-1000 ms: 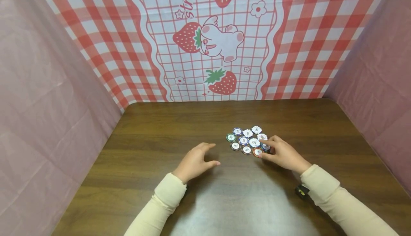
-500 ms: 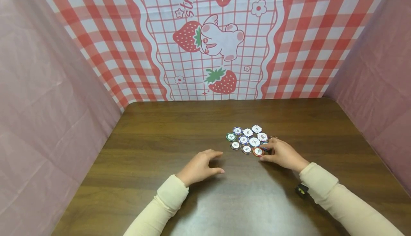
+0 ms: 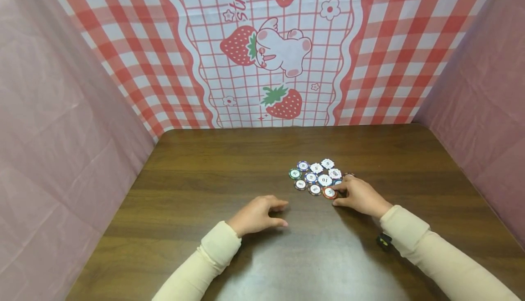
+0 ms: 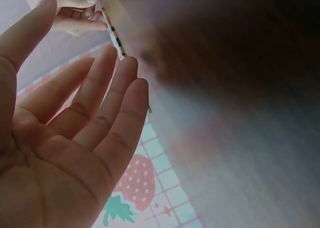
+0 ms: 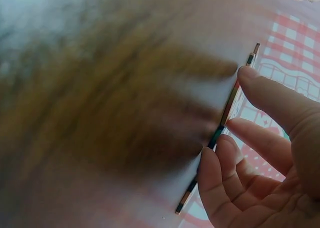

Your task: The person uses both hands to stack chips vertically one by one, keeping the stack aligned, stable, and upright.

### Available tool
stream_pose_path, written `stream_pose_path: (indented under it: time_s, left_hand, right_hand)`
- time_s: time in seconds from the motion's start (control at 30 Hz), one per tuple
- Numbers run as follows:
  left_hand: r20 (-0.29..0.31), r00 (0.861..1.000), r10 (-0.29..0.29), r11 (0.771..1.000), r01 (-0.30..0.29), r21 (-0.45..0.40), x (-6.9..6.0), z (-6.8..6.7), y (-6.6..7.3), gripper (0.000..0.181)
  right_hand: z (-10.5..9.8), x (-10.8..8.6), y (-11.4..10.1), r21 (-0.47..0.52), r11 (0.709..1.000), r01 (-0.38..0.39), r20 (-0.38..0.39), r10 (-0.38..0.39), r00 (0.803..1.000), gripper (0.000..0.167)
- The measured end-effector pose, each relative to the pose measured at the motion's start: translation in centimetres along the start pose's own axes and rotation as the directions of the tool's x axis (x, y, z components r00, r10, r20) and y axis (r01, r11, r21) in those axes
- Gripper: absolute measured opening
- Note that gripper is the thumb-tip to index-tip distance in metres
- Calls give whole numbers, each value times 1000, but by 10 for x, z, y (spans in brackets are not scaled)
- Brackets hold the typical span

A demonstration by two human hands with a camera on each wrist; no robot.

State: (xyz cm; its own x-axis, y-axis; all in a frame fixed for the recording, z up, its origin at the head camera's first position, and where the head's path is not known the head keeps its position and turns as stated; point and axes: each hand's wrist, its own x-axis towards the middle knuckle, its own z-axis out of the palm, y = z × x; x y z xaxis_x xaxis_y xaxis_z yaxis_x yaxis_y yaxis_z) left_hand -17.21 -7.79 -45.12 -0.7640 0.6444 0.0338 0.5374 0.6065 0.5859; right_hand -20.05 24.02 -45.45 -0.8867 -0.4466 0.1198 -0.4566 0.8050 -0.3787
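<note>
- Table (image 3: 221, 164), wood-grained, spreads all around the orange-rimmed 5 chip (image 3: 329, 193).
- Poker chips (image 3: 325, 180) lie flat, bunched beside and beyond that chip.
- Left hand (image 3: 258, 214), well left of it, has a wide gap and holds nothing; it has drifted nearer the person, so the right hand (image 3: 360, 195) alone seems to handle chips.
- Right hand is at its right edge, thumb and fingers apart, closed round nothing.
- Brown-rimmed chip (image 3: 350, 175), beyond and right of it, has come uncovered.

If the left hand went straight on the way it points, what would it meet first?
Likely the near edge of the poker chips, around the dark-rimmed chip beside the orange-rimmed chip; the left hand's height above the table is unclear.
</note>
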Motion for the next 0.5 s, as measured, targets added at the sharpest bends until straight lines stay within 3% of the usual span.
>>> stream_pose_path:
  time_s: [0.5]
  left_hand:
    - [81, 996, 44, 998, -48, 49, 2, 3, 3, 48]
  right_hand:
    - [2, 8, -2, -15, 1000, -15, 0, 15, 1000, 29]
